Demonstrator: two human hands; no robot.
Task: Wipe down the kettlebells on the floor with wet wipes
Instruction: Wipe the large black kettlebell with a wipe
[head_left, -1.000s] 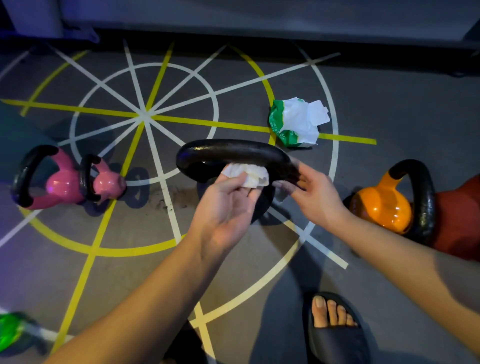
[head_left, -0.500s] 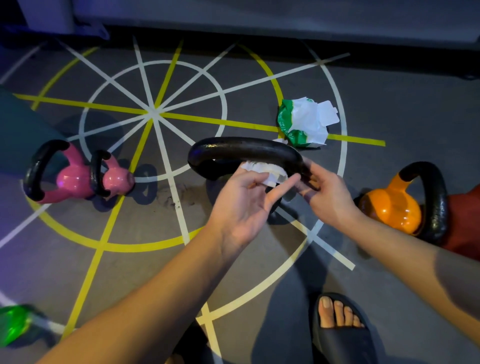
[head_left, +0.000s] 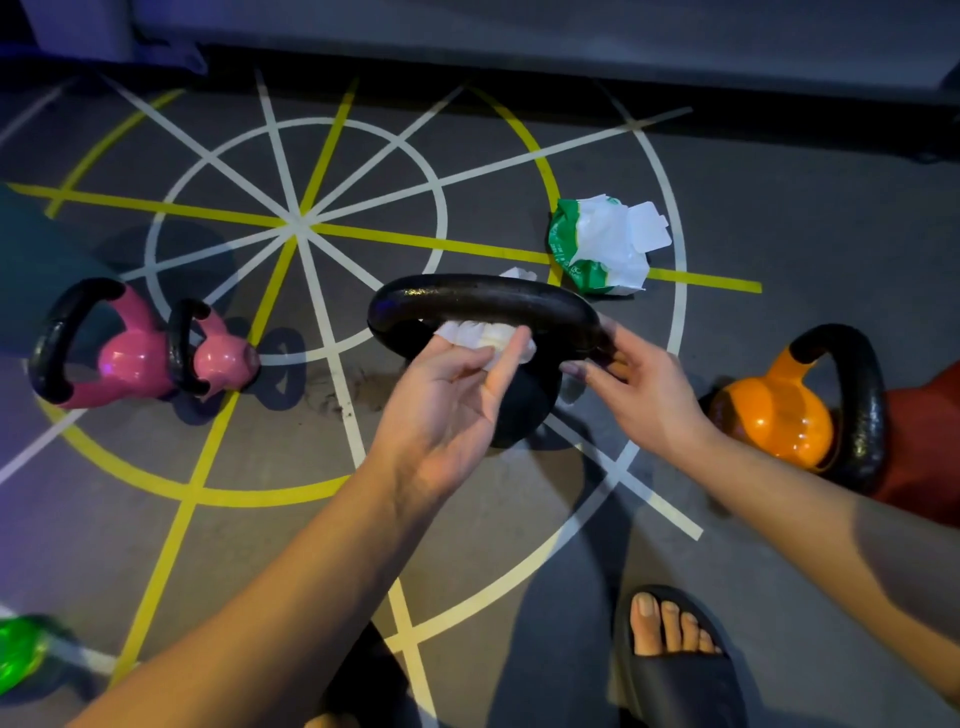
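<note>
A black kettlebell (head_left: 483, 301) stands on the floor in the middle, its thick handle towards me. My left hand (head_left: 441, 410) holds a crumpled white wet wipe (head_left: 483, 335) at its fingertips and presses it against the underside of the handle. My right hand (head_left: 644, 384) grips the handle's right end, fingers curled round it. A green and white wet wipe pack (head_left: 597, 244) lies open on the floor just beyond the kettlebell. Another scrap of white wipe (head_left: 514, 273) shows behind the handle.
Two pink kettlebells (head_left: 130, 358) (head_left: 218, 358) lie at the left. An orange kettlebell (head_left: 774, 410) stands at the right, against a red object (head_left: 924, 441). A green object (head_left: 18, 649) is at the bottom left. My foot in a black slipper (head_left: 670, 660) is below.
My left hand has turned palm up, and its fingers have straightened against the wipe under the handle. My right hand stays on the handle's right end.
</note>
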